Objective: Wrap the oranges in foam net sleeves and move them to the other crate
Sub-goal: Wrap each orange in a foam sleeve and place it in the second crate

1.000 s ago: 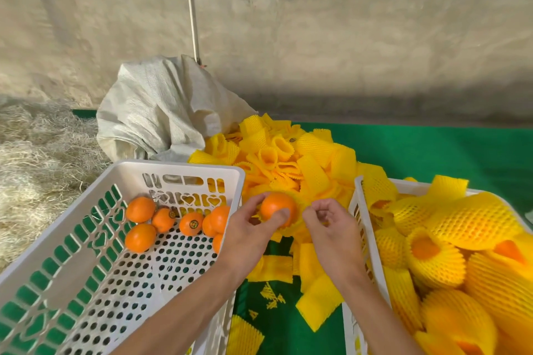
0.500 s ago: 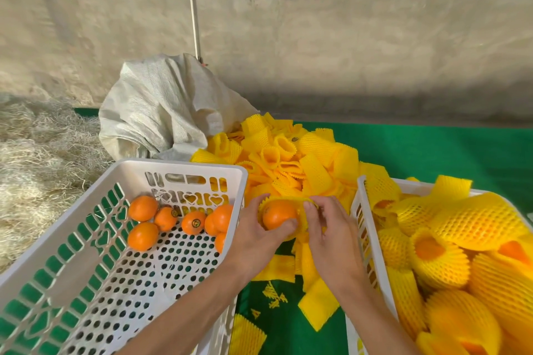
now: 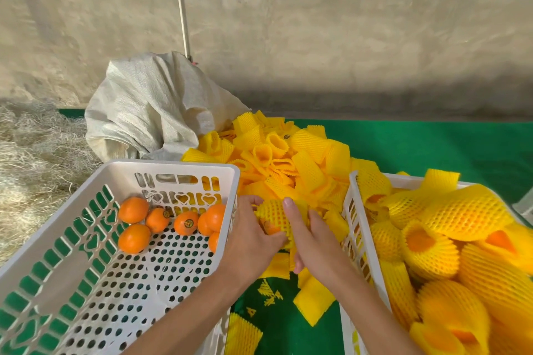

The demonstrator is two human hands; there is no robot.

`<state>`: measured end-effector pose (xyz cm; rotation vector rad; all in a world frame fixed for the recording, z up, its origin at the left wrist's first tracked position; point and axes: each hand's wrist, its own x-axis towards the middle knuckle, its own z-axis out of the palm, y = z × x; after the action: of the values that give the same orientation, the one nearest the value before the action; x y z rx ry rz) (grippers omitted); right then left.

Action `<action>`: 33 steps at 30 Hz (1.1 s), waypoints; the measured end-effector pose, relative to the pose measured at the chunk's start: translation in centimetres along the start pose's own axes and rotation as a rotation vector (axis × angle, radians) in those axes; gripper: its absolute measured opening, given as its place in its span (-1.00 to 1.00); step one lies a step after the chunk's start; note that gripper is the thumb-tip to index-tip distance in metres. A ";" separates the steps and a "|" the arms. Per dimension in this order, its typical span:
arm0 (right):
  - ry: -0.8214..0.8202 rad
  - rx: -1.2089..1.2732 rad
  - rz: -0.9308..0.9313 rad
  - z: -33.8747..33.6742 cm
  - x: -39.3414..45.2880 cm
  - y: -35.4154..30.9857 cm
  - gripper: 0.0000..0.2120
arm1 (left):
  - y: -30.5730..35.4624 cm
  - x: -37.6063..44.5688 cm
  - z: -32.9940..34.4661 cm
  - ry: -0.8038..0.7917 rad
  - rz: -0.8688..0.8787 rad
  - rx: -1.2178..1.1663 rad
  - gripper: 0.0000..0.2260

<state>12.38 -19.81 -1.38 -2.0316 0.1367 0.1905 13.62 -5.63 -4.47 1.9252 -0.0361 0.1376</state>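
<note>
Between the two crates, my left hand (image 3: 253, 235) and my right hand (image 3: 310, 235) together hold one orange (image 3: 269, 228) that is mostly covered by a yellow foam net sleeve (image 3: 274, 215). Only a small patch of orange peel shows at the sleeve's lower left. My right forefinger lies straight across the sleeve. The white crate on the left (image 3: 178, 166) holds several bare oranges (image 3: 134, 209) at its far end. The white crate on the right (image 3: 356, 228) is piled with sleeved oranges (image 3: 467, 215).
A heap of loose yellow foam sleeves (image 3: 291, 158) lies on the green mat (image 3: 432, 147) behind my hands, with a few more sleeves (image 3: 313, 301) below them. A grey woven sack (image 3: 153, 106) stands behind the left crate. Straw (image 3: 31, 158) covers the ground at left.
The bare orange in my left hand has gone into a yellow foam sleeve, which my right hand has pulled over it. Both hands have dropped slightly lower.
</note>
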 end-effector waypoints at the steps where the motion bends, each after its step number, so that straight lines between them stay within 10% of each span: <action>1: -0.066 0.091 0.046 0.1 0.2 0.1 -0.20 | -0.1 0.0 0.0 -0.017 0.031 0.044 -0.46; 9: -0.287 0.620 0.199 0.4 0.5 0.3 -0.24 | -0.5 0.1 -0.6 -0.047 0.151 0.161 -0.37; 20: -0.203 0.789 -0.090 -0.2 0.5 -0.3 -0.62 | 1.1 0.2 -0.5 -0.089 0.338 0.026 -0.37; 27: 0.087 0.765 -0.152 -2.2 -1.7 -2.5 -0.79 | 5.3 0.2 2.1 0.093 0.346 -0.119 -0.37; 33: 0.527 0.258 -0.236 -11.3 -2.1 -1.9 -0.37 | 11.3 0.5 7.9 -0.171 0.330 -0.093 -0.39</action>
<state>11.54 -29.01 5.74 -1.7801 0.2339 -0.4915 13.70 -16.93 3.38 1.8212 -0.4680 0.1875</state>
